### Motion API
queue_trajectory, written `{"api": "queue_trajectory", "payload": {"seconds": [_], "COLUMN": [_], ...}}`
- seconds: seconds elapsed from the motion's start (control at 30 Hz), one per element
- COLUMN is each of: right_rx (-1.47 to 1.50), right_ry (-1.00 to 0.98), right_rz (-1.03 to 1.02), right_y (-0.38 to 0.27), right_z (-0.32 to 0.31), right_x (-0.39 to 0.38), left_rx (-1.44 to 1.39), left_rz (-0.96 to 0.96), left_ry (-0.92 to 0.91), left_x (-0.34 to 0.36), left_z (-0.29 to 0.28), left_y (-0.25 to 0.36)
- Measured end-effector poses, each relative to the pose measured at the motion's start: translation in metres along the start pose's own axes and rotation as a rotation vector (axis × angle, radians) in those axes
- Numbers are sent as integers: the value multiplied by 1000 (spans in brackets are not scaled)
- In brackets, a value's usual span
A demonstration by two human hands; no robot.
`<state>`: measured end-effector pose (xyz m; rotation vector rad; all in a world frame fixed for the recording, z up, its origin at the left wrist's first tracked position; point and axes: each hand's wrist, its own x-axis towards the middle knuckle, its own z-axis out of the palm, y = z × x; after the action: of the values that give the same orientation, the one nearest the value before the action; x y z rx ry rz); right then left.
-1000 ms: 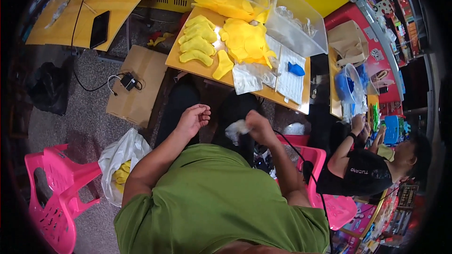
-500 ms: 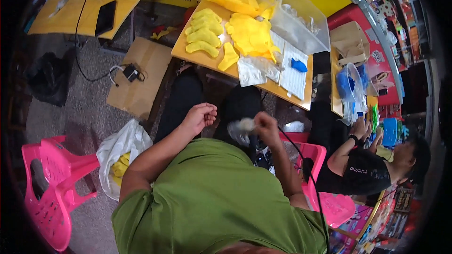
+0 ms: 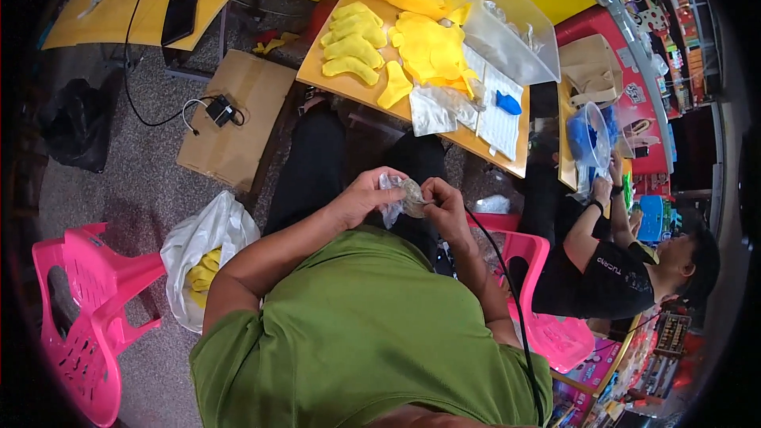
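Through the head view I look down at two bare hands meeting in front of a green shirt (image 3: 357,333), both elbows bent and the forearms angled inward. The left hand (image 3: 361,200) comes in with its back turned upward, thumb and fingers pinching crumpled clear plastic (image 3: 389,208). The right hand (image 3: 446,206) is curled, thumb and forefinger pressed together at the edge of a pale round bundle (image 3: 413,199); whether they grip a thread or strip there is too small for me to tell. The bundle sits between the two sets of fingertips, above the dark-trousered lap.

Ahead of the fingers is a wooden table (image 3: 349,92) with puffy yellow pieces (image 3: 353,46), a flat yellow stack (image 3: 430,47) and a small blue piece (image 3: 508,103).

As for writing, right of the fingers a co-worker (image 3: 618,277) wears a black top with pale lettering on the sleeve. Further right and forward, a red panel (image 3: 646,131) carries white printing.
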<state>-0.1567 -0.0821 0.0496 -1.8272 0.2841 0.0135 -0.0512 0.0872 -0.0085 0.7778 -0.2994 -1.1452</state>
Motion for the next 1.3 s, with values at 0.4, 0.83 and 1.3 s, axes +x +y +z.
{"api": "queue_trajectory", "payload": {"seconds": [0.4, 0.83, 1.3], "right_rx": [262, -148, -701], "right_ry": [300, 113, 169], "right_rz": [328, 235, 138], "right_y": [-10, 10, 14], "right_z": [37, 22, 4], "right_x": [14, 7, -10], "left_rx": [-149, -344, -129], "left_rz": [-15, -272, -415], "left_ry": [87, 88, 299], "left_x": [11, 21, 18], "left_z": [-26, -48, -52], "left_y": [-4, -12, -42]}}
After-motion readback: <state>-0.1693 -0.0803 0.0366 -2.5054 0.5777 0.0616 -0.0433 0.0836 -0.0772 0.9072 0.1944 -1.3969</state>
